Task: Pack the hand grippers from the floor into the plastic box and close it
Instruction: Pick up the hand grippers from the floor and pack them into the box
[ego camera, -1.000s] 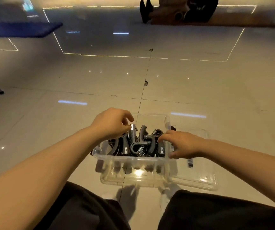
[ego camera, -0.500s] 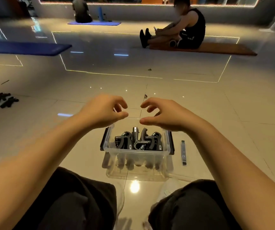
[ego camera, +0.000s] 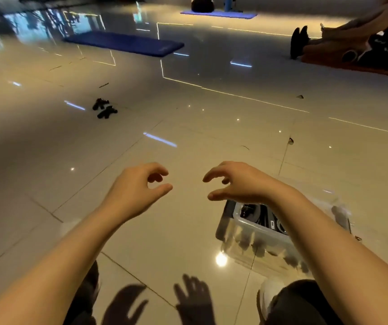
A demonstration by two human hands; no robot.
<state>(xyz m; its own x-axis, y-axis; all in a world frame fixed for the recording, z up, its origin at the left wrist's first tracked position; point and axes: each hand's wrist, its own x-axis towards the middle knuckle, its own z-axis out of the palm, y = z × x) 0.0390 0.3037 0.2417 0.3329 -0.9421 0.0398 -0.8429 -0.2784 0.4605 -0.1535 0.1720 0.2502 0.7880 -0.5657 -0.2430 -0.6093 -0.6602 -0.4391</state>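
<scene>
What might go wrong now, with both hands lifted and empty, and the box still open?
Two black hand grippers lie far off on the floor; they may be left out. The open plastic box sits partly under the right forearm, near the knee, and could be knocked. Its lid cannot be clearly seen.

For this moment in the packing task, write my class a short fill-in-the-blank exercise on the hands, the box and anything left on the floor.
1. Both hands, left hand and right hand, are ____ of any object.
2. The plastic box has no ____ on it.
3. Two dark hand grippers lie on the ____, far from the box.
4. The box sits under the ____ forearm.

Missing words: empty; lid; floor; right
</scene>
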